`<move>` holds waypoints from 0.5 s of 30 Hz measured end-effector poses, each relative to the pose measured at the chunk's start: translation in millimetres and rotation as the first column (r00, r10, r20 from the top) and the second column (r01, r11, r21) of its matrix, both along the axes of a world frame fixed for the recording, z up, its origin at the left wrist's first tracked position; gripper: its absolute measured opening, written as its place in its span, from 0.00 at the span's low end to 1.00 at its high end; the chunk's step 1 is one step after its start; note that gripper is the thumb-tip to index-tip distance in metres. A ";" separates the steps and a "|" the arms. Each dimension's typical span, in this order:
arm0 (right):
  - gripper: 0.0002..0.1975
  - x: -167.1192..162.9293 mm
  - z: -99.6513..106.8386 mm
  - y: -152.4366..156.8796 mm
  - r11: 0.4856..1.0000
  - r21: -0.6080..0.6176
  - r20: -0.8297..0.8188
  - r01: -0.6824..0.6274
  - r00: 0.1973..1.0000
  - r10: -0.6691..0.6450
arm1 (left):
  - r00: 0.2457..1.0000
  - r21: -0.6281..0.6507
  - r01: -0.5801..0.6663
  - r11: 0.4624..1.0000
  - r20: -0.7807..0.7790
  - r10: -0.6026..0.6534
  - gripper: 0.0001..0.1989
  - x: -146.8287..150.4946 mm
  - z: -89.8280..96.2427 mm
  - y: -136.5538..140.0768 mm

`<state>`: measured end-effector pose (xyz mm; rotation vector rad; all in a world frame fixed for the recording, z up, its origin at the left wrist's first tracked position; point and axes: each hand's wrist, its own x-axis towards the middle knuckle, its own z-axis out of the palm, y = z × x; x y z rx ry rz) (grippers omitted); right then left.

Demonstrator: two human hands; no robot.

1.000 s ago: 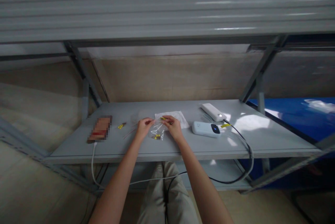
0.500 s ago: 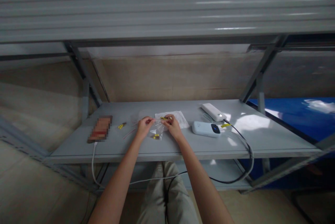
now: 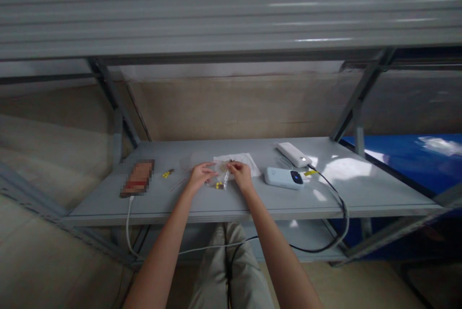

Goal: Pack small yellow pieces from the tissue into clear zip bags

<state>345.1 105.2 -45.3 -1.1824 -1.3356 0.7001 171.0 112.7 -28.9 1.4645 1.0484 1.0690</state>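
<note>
Small yellow pieces (image 3: pixel 166 174) lie on the flat grey shelf (image 3: pixel 159 203). The left hand (image 3: pixel 198 175), fingers parted, is at the left side of a clear plastic bag (image 3: pixel 221 177) with yellow bits inside; contact is unclear. The right hand (image 3: pixel 240 173) pinches the bag's upper right edge, before a creased white sheet (image 3: pixel 250 160).

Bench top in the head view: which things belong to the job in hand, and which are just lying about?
Likely in use:
clear plastic bag, between left hand and right hand
bagged yellow pieces
loose yellow pieces, matching in colour

Apparently just lying about:
light-blue power bank
white power bank
pixelated object with white cable
white sheet (role unclear)
</note>
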 end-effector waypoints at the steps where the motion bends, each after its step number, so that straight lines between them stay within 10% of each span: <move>1: 0.13 0.4 0.3 0.1 1.000 0.004 -0.003 0.000 1.000 0.000 | 1.000 -0.005 0.004 1.000 -0.001 -0.004 0.29 0.4 0.3 0.1; 15: 0.11 -7.8 1.8 -6.4 0.988 -0.004 0.220 -0.153 0.964 0.150 | 0.998 0.130 -0.056 0.990 -0.004 0.057 0.22 0.4 -7.8 6.7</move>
